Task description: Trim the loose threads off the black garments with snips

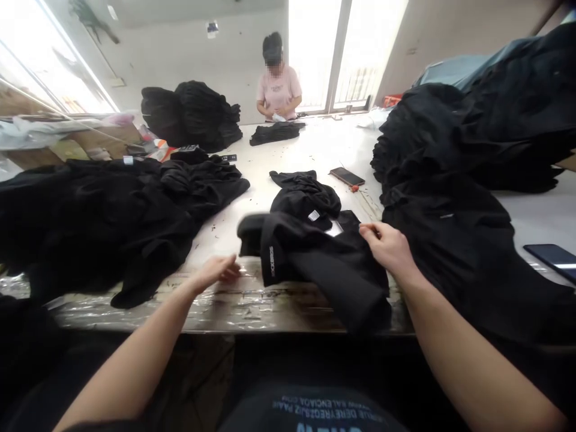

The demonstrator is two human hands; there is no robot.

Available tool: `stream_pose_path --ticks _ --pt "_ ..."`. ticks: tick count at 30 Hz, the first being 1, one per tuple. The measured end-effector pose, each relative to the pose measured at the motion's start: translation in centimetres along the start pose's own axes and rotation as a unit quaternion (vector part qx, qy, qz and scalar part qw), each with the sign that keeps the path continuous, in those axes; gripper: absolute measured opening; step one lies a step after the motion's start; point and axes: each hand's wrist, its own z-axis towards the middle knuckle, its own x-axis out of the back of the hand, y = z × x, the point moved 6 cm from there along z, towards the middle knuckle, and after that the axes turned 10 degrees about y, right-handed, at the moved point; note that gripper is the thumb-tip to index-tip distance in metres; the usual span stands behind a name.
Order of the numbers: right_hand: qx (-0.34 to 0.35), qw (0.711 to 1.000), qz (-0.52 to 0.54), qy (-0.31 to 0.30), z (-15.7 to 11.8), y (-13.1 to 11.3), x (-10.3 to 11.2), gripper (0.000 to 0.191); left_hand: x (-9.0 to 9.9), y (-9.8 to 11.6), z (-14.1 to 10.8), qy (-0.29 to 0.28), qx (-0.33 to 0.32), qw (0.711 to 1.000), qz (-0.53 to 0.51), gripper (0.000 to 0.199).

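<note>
A black garment [310, 252] with small white lettering down one band lies partly over the table's front edge. One end of it is lifted and looks slightly blurred. My right hand [387, 245] pinches the garment at its upper right edge between thumb and fingers. To the left of the cloth, my left hand [218, 271] is just above the table, its fingers apart and loosely bent, holding nothing. Behind the garment, a crumpled black piece of cloth [301, 195] shows a white label [314, 215].
Black garments are heaped at left [112, 210] and piled high at right [450, 126]. A phone [347, 176] lies mid-table; another phone [551, 259] is at the right edge. Across the white table [324, 144], a person in a pink shirt [279, 93] stands by a dark bundle [193, 114].
</note>
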Motion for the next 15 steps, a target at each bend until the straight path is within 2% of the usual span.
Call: stream_pose_path --ticks 2,4,5,7,9,12,15 --pt "0.058 0.992 -0.110 0.003 -1.2 0.6 -0.1 0.017 0.3 -3.4 -0.6 -0.003 0.045 0.999 0.016 0.052" --pt "0.074 0.986 -0.147 -0.016 -2.4 0.9 -0.1 0.019 1.5 -5.1 -0.5 0.035 0.058 0.997 0.028 0.049" --pt "0.071 0.986 -0.143 -0.041 -3.0 0.8 -0.2 0.019 2.0 -5.2 -0.2 0.060 0.053 0.996 0.031 0.046" --pt "0.081 0.982 -0.126 -0.111 -4.3 0.1 -1.0 0.017 1.9 -4.0 1.0 0.099 0.021 0.994 0.031 0.041" --pt "0.110 0.972 -0.115 -0.175 -5.6 -1.1 -1.8 0.014 0.0 -1.5 2.5 0.108 -0.032 0.993 0.026 0.036" --pt "0.144 0.946 -0.127 -0.261 -7.3 -2.0 -2.8 0.012 -4.7 3.0 4.4 0.073 -0.116 0.990 0.027 0.029" --pt "0.160 0.909 -0.184 -0.337 -8.8 -1.2 -3.4 0.030 -9.6 5.5 6.0 0.009 -0.171 0.984 0.050 0.023"
